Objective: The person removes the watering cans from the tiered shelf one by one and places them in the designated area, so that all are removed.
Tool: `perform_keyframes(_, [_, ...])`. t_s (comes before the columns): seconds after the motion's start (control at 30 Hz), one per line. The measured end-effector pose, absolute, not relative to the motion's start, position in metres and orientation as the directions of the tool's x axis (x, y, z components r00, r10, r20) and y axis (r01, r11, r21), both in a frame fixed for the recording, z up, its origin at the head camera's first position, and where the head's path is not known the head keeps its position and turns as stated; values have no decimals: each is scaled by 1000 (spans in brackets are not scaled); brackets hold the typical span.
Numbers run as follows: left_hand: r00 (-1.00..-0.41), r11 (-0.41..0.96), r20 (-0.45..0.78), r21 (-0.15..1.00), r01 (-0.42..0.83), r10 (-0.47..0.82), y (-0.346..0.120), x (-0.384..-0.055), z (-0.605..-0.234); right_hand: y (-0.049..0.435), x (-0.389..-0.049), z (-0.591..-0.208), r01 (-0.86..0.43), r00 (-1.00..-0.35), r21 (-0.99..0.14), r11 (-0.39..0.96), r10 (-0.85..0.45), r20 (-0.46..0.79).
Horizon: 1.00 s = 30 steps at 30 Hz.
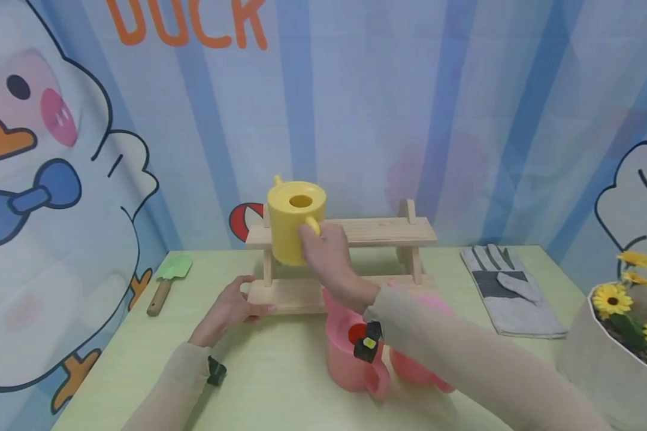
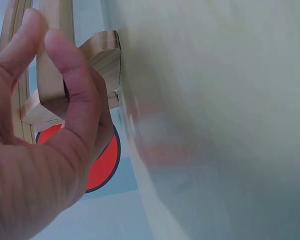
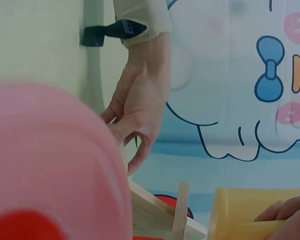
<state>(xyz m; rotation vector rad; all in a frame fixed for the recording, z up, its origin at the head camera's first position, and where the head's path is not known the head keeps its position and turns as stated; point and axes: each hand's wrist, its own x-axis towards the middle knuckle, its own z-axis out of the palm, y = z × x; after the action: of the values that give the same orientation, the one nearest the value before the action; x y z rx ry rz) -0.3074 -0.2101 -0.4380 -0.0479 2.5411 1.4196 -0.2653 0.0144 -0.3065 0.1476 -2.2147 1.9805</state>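
Observation:
My right hand (image 1: 329, 254) grips the handle of a yellow watering can (image 1: 288, 224), held upright at the left part of the upper board of a two-tier wooden shelf (image 1: 377, 230). In the right wrist view the yellow can (image 3: 250, 207) shows at the lower right, fingers around its handle. My left hand (image 1: 237, 305) holds the left end of the shelf's lower board (image 1: 288, 296); the left wrist view shows thumb and fingers pinching that board (image 2: 52, 82). Below my right forearm stands a pink watering can (image 1: 350, 353), with a second pink vessel (image 1: 417, 365) partly hidden by the sleeve.
A small green trowel (image 1: 167, 281) with a wooden handle lies at the left. Grey-and-white work gloves (image 1: 509, 293) lie at the right. In the right corner stands a white pot (image 1: 598, 359) with yellow flowers (image 1: 613, 299). A printed duck curtain (image 1: 345, 108) hangs behind the table.

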Motion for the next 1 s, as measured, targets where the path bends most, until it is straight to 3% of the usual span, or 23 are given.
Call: perform_keyframes(1.0, [-970,509,-227,847,-152,88,-209,-306,-434,22,-198,-339,-135,-990,-975,174,-73,124])
